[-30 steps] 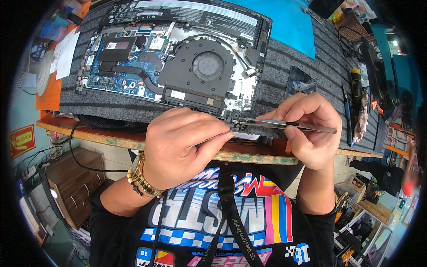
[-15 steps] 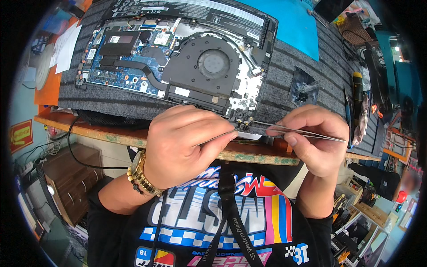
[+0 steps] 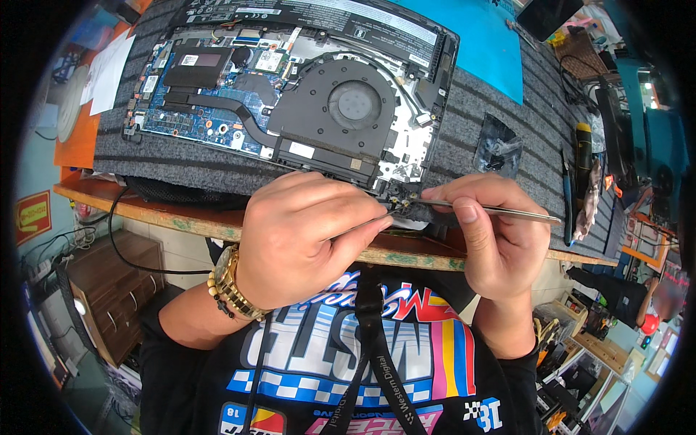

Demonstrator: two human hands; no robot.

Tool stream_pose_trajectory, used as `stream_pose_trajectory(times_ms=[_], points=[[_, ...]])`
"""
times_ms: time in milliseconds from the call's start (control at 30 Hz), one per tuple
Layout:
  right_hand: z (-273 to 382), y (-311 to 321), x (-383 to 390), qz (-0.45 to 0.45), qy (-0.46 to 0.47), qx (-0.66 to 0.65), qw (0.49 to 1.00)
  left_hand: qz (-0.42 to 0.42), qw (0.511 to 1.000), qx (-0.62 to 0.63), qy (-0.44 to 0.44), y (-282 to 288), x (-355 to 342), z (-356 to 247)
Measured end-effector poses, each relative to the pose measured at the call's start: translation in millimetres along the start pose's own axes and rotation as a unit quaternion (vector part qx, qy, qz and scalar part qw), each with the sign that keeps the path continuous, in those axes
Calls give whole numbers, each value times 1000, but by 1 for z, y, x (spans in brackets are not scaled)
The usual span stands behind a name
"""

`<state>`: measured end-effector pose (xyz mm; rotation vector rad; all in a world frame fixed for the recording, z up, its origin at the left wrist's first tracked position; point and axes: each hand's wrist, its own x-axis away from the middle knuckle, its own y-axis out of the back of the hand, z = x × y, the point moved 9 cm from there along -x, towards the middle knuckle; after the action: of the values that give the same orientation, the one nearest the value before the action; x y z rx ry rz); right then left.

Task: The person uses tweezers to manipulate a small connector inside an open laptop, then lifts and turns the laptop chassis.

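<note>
An opened laptop (image 3: 290, 148) lies with its insides facing up: a round black fan (image 3: 355, 104), a blue circuit board (image 3: 188, 119) and a long black battery (image 3: 319, 22). My left hand (image 3: 304, 225) is closed around a thin metal tool, mostly hidden by the fingers, whose tip reaches the laptop's near right corner. At that same corner are small hinge-like metal parts (image 3: 403, 199). My right hand (image 3: 500, 235) pinches metal tweezers (image 3: 525, 213), their points among these parts. Fingers cover part of where both tools touch.
The laptop rests on a grey striped mat (image 3: 464, 94) near the wooden table edge (image 3: 417, 259). A small clear bag (image 3: 499, 145) and blue sheet (image 3: 486, 47) are on the right. Farther right stands a yellow-and-black tool (image 3: 583, 148). White paper (image 3: 109, 76) lies at left.
My right hand has shifted its grip forward, thumb now raised along the tweezers, whose two arms look pressed closer together. My left hand stays almost in place.
</note>
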<state>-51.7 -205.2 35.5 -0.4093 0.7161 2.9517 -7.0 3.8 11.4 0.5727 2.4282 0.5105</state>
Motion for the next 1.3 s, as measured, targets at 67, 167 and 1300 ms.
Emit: stream_pose_trajectory(times_ms=[67,167,1300], points=[[0,-1,-1,3,3,9,1000,-1,1000,3,-5,0,-1,0],[3,-3,-3,9,25,26,999,1,1000,6,-7,0,-1,0],[23,-12,-10,81,40,103,991,-5,1000,-6,1,3,-2,-1]])
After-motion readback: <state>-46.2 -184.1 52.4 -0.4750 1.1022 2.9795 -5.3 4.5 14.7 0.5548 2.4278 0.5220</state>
